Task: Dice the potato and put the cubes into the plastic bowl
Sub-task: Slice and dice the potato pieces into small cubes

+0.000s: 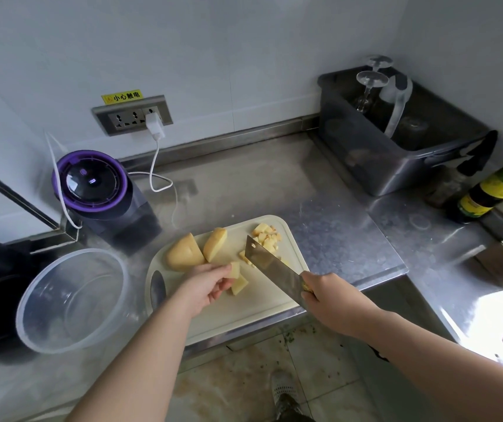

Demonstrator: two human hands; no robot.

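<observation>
1 bowl [35,295] — 1 knife [270,264] — 2 glasses [369,82]

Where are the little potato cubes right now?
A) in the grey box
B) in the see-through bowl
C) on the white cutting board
C: the cubes lie in a pile on the cutting board, just past the knife, while the bowl has no potato in it.

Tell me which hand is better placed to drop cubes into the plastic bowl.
Left, likely: the left hand, holding a potato piece, is nearer the plastic bowl; the right hand grips the cleaver.
</observation>
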